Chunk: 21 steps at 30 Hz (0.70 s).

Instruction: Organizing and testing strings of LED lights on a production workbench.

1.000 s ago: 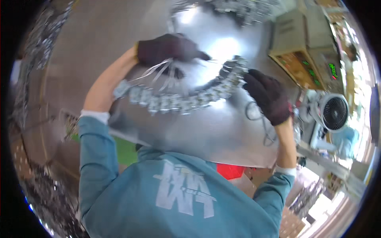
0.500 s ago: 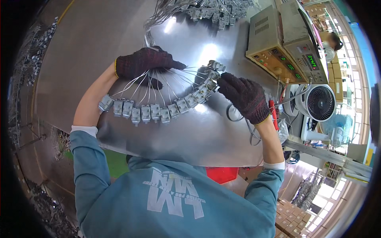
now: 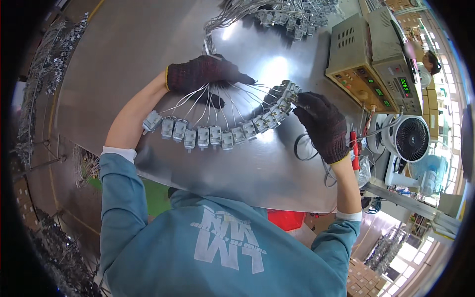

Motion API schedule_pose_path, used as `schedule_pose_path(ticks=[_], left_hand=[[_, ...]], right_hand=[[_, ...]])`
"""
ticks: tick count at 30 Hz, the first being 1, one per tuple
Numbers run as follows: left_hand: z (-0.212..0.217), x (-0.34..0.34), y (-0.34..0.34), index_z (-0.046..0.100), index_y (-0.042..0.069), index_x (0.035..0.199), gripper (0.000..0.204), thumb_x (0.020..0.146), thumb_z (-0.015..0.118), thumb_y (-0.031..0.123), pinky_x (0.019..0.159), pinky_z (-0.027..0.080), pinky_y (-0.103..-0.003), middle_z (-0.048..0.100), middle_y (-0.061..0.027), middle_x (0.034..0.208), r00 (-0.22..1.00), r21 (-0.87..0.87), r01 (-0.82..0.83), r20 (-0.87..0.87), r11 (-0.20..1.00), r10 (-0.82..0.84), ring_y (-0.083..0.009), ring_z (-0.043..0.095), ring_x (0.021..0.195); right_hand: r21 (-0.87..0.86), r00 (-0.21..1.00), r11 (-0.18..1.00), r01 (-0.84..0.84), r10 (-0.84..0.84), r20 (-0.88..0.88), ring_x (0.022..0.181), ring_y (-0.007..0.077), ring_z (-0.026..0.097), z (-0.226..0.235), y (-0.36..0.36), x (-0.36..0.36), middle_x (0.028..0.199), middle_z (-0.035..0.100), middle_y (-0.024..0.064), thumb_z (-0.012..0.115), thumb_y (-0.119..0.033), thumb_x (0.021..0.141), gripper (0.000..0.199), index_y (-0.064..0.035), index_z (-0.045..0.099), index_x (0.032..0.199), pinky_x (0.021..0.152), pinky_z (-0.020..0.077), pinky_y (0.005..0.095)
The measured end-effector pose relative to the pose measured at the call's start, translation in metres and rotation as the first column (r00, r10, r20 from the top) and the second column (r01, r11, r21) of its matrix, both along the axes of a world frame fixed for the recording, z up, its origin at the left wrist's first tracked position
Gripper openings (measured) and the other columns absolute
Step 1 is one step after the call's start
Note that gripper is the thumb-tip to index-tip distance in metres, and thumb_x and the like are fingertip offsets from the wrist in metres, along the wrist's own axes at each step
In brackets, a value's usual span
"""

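Note:
My left hand (image 3: 205,74), in a dark maroon knit glove, is closed round a bundle of thin whitish wires (image 3: 234,106), index finger stretched to the right. The wires fan out below it to several small grey block-shaped parts (image 3: 203,137), which hang in a curved row over the metal table. At the row's right end, my gloved right hand (image 3: 324,123) pinches one of the grey blocks (image 3: 292,101) with its fingertips. Whether a small tool is also between those fingers cannot be made out.
A shiny metal table (image 3: 232,178) lies beneath. More wired grey blocks (image 3: 297,20) are heaped at the far side. Two stacked bench instruments (image 3: 373,64) with green digits stand at the right, near a fan (image 3: 410,138), a red-handled tool (image 3: 354,151) and a looped cable (image 3: 302,148).
The whole scene has shifted rightward and slightly down in view. My right fingertips stay at the row's right end, where the blocks sit turned differently. The digits on one instrument differ.

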<state>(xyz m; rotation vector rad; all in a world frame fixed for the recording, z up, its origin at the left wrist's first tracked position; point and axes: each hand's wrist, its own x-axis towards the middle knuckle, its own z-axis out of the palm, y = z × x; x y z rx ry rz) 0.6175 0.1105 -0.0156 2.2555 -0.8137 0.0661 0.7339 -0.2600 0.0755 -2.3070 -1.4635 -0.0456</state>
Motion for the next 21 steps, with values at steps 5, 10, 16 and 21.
schedule_pose_path(ticks=[5, 10, 16, 21], left_hand=[[0.004, 0.001, -0.003, 0.059, 0.018, 0.162, 0.092, 0.081, 0.093, 0.046, 0.094, 0.056, -0.047, 0.072, -0.0085, 0.104, 1.0, 0.028, -0.009, -0.021, 1.0, 0.01, -0.03, 0.072, 0.094], [0.008, -0.004, 0.0, 0.06, 0.019, 0.161, 0.091, 0.082, 0.093, 0.046, 0.093, 0.056, -0.047, 0.072, -0.0083, 0.104, 0.999, 0.054, -0.025, 0.024, 0.998, 0.024, -0.03, 0.071, 0.093], [0.004, -0.006, 0.0, 0.061, 0.019, 0.161, 0.09, 0.082, 0.093, 0.047, 0.092, 0.056, -0.047, 0.071, -0.0074, 0.101, 0.999, 0.042, -0.026, 0.021, 0.999, 0.025, -0.0291, 0.071, 0.094], [0.002, -0.004, -0.001, 0.06, 0.019, 0.161, 0.09, 0.083, 0.092, 0.049, 0.091, 0.055, -0.047, 0.071, -0.0069, 0.101, 0.999, 0.018, -0.006, 0.038, 1.0, 0.005, -0.0286, 0.071, 0.094]], right_hand=[[-0.18, 0.944, 0.97, -0.165, 0.208, 0.257, 0.095, 0.0345, 0.077, 0.006, -0.003, 0.008, 0.126, 0.078, 0.0107, 0.086, -0.018, 0.092, 0.041, -0.0146, 0.075, 0.132, 0.08, 0.062, 0.0445], [-0.278, 0.887, 0.93, -0.24, 0.326, 0.326, 0.093, 0.0331, 0.077, 0.006, -0.004, 0.018, 0.132, 0.076, 0.0104, 0.084, -0.018, 0.091, 0.045, -0.0137, 0.074, 0.135, 0.077, 0.0611, 0.0447], [-0.322, 0.827, 0.896, -0.305, 0.417, 0.376, 0.093, 0.0303, 0.077, 0.001, -0.009, 0.028, 0.14, 0.074, 0.0116, 0.082, -0.017, 0.092, 0.049, -0.0165, 0.074, 0.14, 0.077, 0.0602, 0.0431], [-0.334, 0.821, 0.895, -0.297, 0.417, 0.389, 0.091, 0.028, 0.075, 0.001, -0.014, 0.027, 0.142, 0.073, 0.0104, 0.08, -0.021, 0.093, 0.046, -0.018, 0.076, 0.139, 0.077, 0.0592, 0.0422]])
